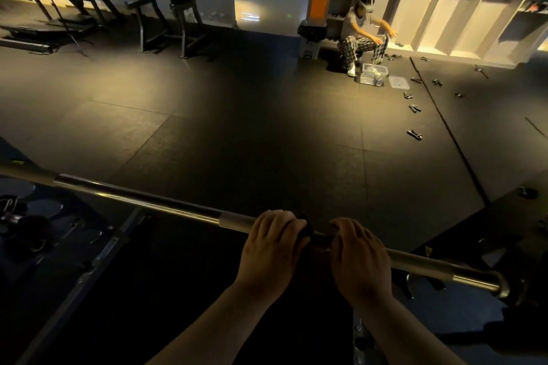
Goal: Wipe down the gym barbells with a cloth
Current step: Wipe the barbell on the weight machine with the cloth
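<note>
Barbell [148, 201]: low in the head view, just in front of me, raised above the dark rubber floor [237, 127]. What carries it is lost in shadow.

Long axis: a diagonal from upper left to lower right. One end leaves the frame at the left edge; the other finishes at lower right, nearer me. No plates on the end I can see.

Both grips sit on the shaft side by side, close but apart, right of the visible middle.
- Left grip [274, 241]: fingers curled over the top of the bar, clamping a dark cloth [305, 231] against it. A fold pokes out on the side facing the other hand.
- Right grip [358, 261]: fingers wrapped overhand on the bar just beside. Too dark to tell whether any cloth lies under it.

Handling, my judgement:
- Steel bar, so stiff and heavy with no flex.
- Glossy stretches are likely slick. The matte bands look rougher and should drag at the fabric.
- It is round, so it may roll under a sideways push. I'd steady it with the right and slide the left.
- The cloth is soft and light, and works best wrapped round the shaft.
- An overhand hold anywhere on the shaft is sound.

Most of the length lies outside the cloth right now.

Well apart at the back: a seated person [363, 35] beside open cubby shelves [444, 9], a clear plastic bin [374, 74] and small clamps [414, 135] scattered on the floor.
</note>
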### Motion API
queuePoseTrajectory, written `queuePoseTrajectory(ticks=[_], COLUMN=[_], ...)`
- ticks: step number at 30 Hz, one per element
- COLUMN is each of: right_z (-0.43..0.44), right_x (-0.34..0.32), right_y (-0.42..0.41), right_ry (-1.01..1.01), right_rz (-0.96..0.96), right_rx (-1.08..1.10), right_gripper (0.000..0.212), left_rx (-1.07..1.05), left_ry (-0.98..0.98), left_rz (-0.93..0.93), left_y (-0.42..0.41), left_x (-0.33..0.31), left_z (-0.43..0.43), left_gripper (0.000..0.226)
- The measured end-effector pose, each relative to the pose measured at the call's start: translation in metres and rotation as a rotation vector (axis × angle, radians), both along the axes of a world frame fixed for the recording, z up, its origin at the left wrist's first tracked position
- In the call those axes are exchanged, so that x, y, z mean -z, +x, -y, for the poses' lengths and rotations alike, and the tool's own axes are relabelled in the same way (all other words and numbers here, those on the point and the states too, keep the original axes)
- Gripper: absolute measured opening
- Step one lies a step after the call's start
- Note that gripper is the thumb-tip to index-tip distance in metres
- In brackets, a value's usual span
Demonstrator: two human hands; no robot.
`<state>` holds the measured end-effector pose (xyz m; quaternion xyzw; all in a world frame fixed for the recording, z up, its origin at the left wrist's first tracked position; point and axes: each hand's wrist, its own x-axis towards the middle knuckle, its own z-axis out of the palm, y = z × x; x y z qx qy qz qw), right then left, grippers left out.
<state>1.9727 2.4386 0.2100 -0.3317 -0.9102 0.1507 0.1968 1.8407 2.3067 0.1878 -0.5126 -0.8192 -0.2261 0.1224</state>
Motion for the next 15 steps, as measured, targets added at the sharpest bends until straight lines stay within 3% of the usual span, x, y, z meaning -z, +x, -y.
queuePoseTrajectory(ticks=[4, 9, 15], right_z=[0.002, -0.001, 0.008], right_x=[0.006, 0.008, 0.001], right_y=[-0.002, 0.002, -0.005], right_ry=[0.045, 0.072, 0.040], right_rz=[0.036, 0.027, 0.014], right_rx=[-0.003, -0.027, 0.034], right_gripper=[0.030, 0.033, 0.033], left_rx=[-0.129, 0.051, -0.238], left_ry=[0.075, 0.040, 0.151], left_rz=[0.126, 0.063, 0.266], left_y=[0.024, 0.015, -0.002], left_x=[-0.004, -0.004, -0.008], left_z=[-0.017, -0.015, -0.001], left_gripper=[0.034, 0.027, 0.020])
